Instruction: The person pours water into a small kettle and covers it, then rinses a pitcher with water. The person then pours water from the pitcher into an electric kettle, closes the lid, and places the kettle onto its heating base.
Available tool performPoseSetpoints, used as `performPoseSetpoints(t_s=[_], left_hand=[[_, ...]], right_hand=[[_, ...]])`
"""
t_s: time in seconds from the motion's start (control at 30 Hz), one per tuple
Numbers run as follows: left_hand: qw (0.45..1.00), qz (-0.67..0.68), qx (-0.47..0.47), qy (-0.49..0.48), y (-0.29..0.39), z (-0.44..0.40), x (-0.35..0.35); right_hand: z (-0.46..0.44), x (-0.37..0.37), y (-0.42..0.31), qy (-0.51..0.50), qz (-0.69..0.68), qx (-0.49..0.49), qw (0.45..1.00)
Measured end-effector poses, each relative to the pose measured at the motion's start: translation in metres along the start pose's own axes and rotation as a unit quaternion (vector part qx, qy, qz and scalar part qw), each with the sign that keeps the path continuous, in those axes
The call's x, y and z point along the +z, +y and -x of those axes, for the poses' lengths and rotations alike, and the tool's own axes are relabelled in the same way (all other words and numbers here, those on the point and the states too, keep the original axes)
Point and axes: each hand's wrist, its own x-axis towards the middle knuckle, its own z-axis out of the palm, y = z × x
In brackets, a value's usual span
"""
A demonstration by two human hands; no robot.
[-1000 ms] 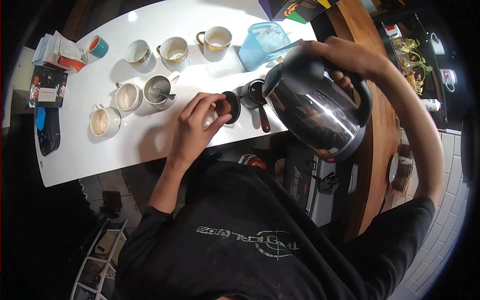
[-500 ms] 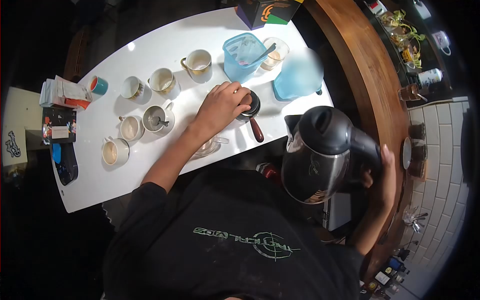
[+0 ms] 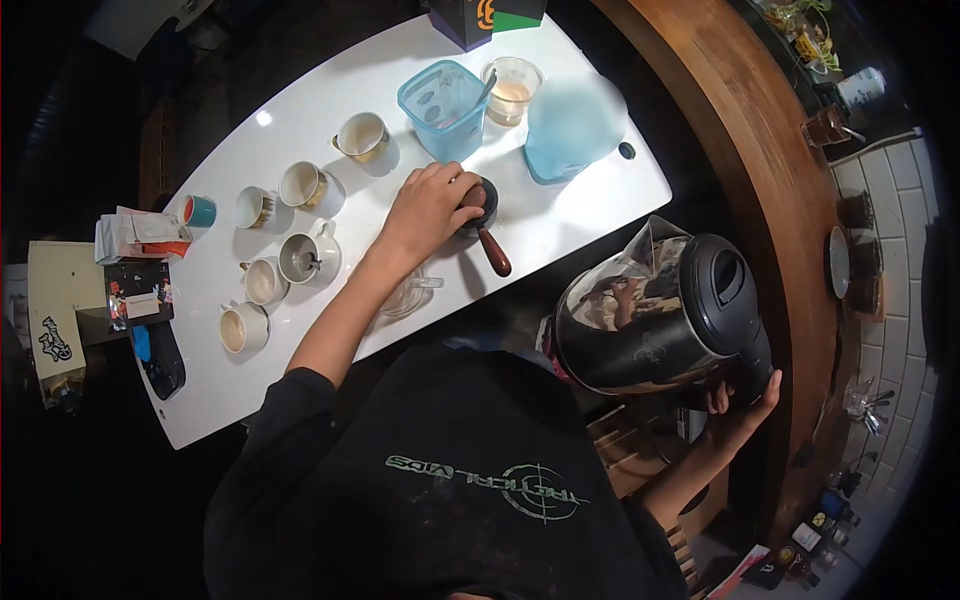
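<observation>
My left hand point(image 3: 432, 208) is closed over a rounded brown knob point(image 3: 474, 195) on top of a dark round vessel point(image 3: 489, 205). A reddish-brown handle point(image 3: 494, 253) sticks out from the vessel toward the table's near edge. The fingers partly hide the vessel, so its exact kind is unclear. Past the table edge, my right hand point(image 3: 745, 400) grips the black handle of a shiny electric kettle point(image 3: 625, 315). The kettle is in the air, tilted, with its black lid to the right. Beneath my left forearm, a clear glass cup point(image 3: 405, 297) is partly hidden.
Several mugs stand on the left of the white table point(image 3: 215, 375), one mug point(image 3: 302, 262) with a spoon. A blue container point(image 3: 445, 115), a glass point(image 3: 510, 95) and another blue container point(image 3: 570, 140) stand behind the vessel. A wooden counter point(image 3: 740, 150) curves along the right.
The kettle has tipped so its lid faces more to the right, and its spout has turned. My left hand stays on the knob. The whole view has shifted slightly.
</observation>
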Motion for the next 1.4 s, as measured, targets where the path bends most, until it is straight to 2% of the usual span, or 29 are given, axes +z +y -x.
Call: performPoseSetpoints(t_s=[0.1,0.2,0.27,0.4,0.47,0.53,0.67,0.73,0.8,0.87,0.9,0.97,1.0,1.07,1.1,1.13,1.23,1.27,1.33,1.4], left_hand=[[1.000,0.005,-0.008,0.003,0.001,0.002,0.000],[1.000,-0.005,-0.022,0.002,0.000,0.006,0.004],[1.000,-0.004,-0.024,0.008,-0.002,0.007,0.006],[0.999,-0.018,-0.028,-0.005,-0.001,0.009,0.006],[0.997,-0.013,-0.035,0.069,0.010,0.012,-0.002],[0.994,-0.025,-0.067,0.082,0.026,0.022,-0.018],[0.971,-0.023,-0.093,0.220,0.059,0.068,-0.040],[0.959,0.038,-0.141,0.243,0.084,0.103,-0.046],[0.925,0.074,-0.152,0.341,0.108,0.138,-0.037],[0.898,0.085,-0.240,0.359,0.145,0.177,-0.038],[0.893,0.073,-0.247,0.370,0.161,0.196,-0.036],[0.862,0.095,-0.301,0.395,0.192,0.232,-0.030],[0.857,0.084,-0.309,0.405,0.206,0.244,-0.027],[0.871,0.137,-0.300,0.365,0.234,0.269,-0.024],[0.889,0.144,-0.323,0.291,0.248,0.285,-0.024],[0.883,0.140,-0.335,0.297,0.263,0.295,-0.020],[0.865,0.235,-0.370,0.243,0.297,0.320,-0.017],[0.860,0.231,-0.374,0.259,0.306,0.328,-0.019],[0.743,0.363,-0.453,0.333,0.324,0.345,-0.018],[0.717,0.390,-0.454,0.358,0.339,0.370,-0.007]], right_hand=[[0.002,-0.007,-0.004,0.024,0.000,0.001,1.000],[0.003,-0.011,-0.007,-0.011,0.008,-0.007,1.000],[0.006,-0.009,-0.008,0.054,0.018,0.009,0.998],[0.008,-0.019,-0.001,0.021,0.021,0.003,1.000],[0.008,-0.029,0.006,-0.067,0.012,-0.026,0.997],[0.009,-0.034,0.015,-0.088,-0.009,-0.025,0.996],[0.003,-0.051,0.037,-0.188,-0.064,-0.022,0.980],[-0.005,-0.049,0.042,-0.267,-0.091,-0.014,0.959],[-0.002,-0.041,0.041,-0.337,-0.101,0.004,0.936],[0.004,-0.024,0.043,-0.400,-0.101,-0.023,0.911],[0.011,-0.026,0.050,-0.353,0.002,-0.075,0.933],[0.026,-0.008,0.040,-0.403,0.123,-0.103,0.901],[0.032,0.015,0.023,-0.503,0.144,-0.077,0.849],[0.053,0.029,0.035,-0.520,0.197,-0.132,0.820],[0.066,0.037,0.043,-0.540,0.186,-0.178,0.801],[0.078,0.045,0.049,-0.559,0.176,-0.223,0.779],[0.120,0.076,0.055,-0.630,0.141,-0.199,0.737],[0.134,0.085,0.064,-0.646,0.131,-0.177,0.731],[0.162,0.096,0.090,-0.674,0.144,-0.152,0.708],[0.197,0.107,0.108,-0.706,0.154,-0.141,0.676]])
